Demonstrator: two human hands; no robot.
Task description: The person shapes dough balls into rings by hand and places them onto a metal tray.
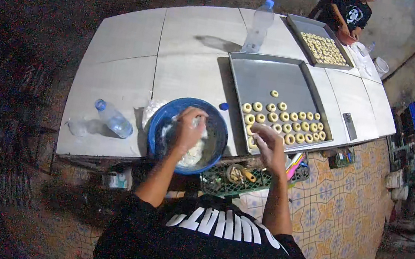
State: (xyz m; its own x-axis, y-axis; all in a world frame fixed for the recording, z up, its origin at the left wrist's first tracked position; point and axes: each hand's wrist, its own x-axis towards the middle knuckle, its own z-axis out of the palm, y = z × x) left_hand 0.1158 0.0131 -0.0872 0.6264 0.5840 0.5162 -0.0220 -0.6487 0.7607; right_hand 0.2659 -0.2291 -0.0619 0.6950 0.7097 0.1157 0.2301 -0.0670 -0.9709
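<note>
Here, near the middle of the frame, the left hand [188, 129] reaches down into a blue bowl [165, 122] and its fingers are pinched together on a small pale lump of dough [196, 122], while more of the same white dough [193, 154] lies in the bottom of the bowl. Just to the right, the right hand [270, 144] hovers at the near edge of a large grey baking tray [260, 78], fingers curled loosely; whether it grips anything I cannot tell. On the tray's lower right part sit rows of small dough rings [288, 122], close together. The dough looks soft, light and a bit sticky, so it would likely squash or tear under a firm squeeze; a gentle fingertip pinch from the edge of the mass seems the safest hold, and the shaped rings look fragile enough to want lifting from below. A clear plastic bottle with a blue cap [113, 118] lies on its side at the left of the pale tiled surface [124, 38], and another bottle [259, 26] stands upright near the top centre. A second tray [294, 19] of rings sits at the upper right, where another person [351, 11] in dark clothing works. A loose blue cap [224, 106] rests between bowl and tray, and a green plastic crate [220, 184] holding odds and ends sits below the surface edge.
</note>
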